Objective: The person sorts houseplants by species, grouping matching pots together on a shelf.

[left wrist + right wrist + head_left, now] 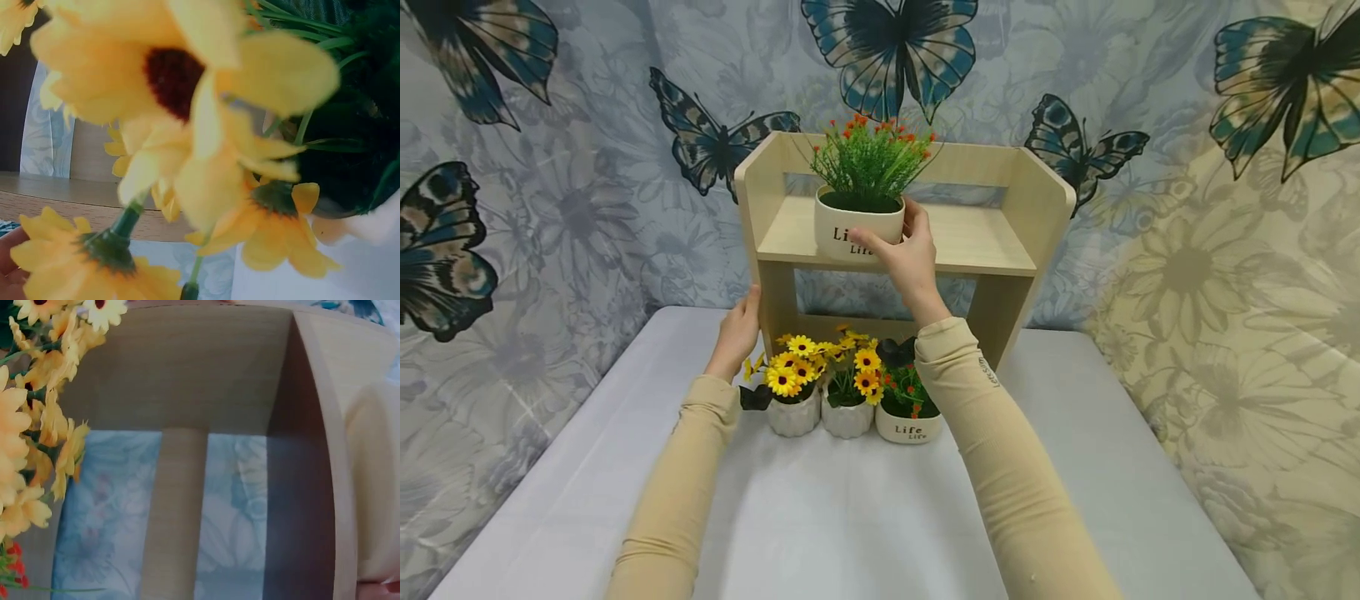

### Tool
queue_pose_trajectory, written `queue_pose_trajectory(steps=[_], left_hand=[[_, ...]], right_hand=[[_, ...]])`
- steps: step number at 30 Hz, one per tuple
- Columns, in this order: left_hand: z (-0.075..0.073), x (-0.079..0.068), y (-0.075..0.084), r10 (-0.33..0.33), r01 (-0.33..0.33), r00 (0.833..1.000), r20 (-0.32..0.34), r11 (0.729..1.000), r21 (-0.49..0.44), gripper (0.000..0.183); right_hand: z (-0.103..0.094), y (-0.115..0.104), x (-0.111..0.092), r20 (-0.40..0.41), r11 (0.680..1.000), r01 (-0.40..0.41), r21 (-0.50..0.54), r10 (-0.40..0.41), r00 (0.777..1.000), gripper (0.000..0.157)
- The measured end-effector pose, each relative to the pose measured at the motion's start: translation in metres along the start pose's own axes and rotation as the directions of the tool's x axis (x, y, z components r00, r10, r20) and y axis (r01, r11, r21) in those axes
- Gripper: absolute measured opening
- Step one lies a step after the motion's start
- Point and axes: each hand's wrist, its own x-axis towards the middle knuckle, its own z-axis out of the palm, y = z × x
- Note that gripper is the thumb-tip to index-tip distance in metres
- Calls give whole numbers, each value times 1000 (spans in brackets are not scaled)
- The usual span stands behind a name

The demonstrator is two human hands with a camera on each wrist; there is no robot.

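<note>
In the head view my right hand (912, 254) grips a white oval flowerpot (838, 229) lettered "Life", thumb across its front and fingers round its right side. Green foliage with small red flowers (874, 158) fills this pot, which overlaps the front edge of the upper board of a light wooden shelf (977, 237). Part of the same pot (378, 487) shows at the right of the right wrist view. Against the outer left side of the shelf rests my left hand (737, 333), its fingers pointing up. Yellow flowers (262, 234) fill most of the left wrist view.
Below, before the shelf's lower opening, stand two white pots of yellow flowers (793, 415) (847, 418) and another white "Life" pot (908, 429) with red flowers. The shelf stands on a white-covered table (842, 517). Butterfly-patterned cloth (700, 242) hangs behind.
</note>
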Motion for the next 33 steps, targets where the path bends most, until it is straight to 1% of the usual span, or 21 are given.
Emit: queue_pose_trajectory(steps=[3, 7, 12, 16, 24, 33], left_hand=[[2, -1, -2, -2, 2, 1000, 10, 1000, -2, 86], [4, -1, -3, -2, 2, 1000, 10, 1000, 0, 86], [3, 1, -2, 14, -14, 1000, -4, 1000, -4, 85], [2, 1, -1, 18, -18, 1000, -24, 1000, -4, 85], [1, 0, 1, 9, -9, 1000, -22, 1000, -9, 85], [2, 0, 1, 22, -22, 999, -28, 1000, -2, 84]], right_hand=[[1, 10, 4, -3, 998, 9, -65, -9, 1000, 77], [4, 23, 10, -14, 994, 15, -110, -16, 1000, 82], [10, 26, 16, -26, 993, 34, -115, -37, 999, 84], [17, 24, 21, -32, 990, 28, -135, -33, 999, 83], [23, 19, 29, -49, 982, -16, -190, 7, 999, 86], [21, 15, 34, -3, 969, -123, -214, 125, 992, 87]])
